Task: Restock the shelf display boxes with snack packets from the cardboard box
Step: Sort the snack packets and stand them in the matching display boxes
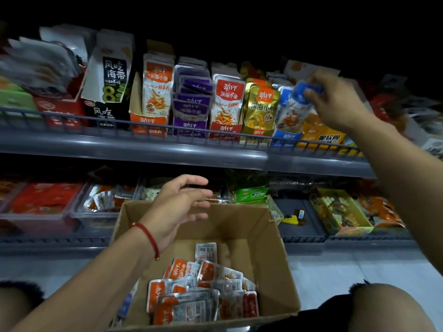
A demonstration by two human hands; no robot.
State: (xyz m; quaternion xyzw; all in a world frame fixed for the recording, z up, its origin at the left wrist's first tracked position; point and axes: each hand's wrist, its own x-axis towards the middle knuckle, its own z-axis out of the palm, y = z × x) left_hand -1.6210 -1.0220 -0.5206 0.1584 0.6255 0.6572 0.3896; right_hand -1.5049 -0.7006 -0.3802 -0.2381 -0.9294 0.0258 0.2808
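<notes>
Right grip pinches a blue packet at the shelf; left grip hovers slack, empty.

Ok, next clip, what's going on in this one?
A person is restocking snack packets on a store shelf. The right hand grips a blue-topped packet at the blue display box on the upper shelf, beside the gold box. The left hand hangs open, holding nothing, above the cardboard box in front of the person. Orange and red packets lie loose in the bottom of that box, not yet shelved.
</notes>
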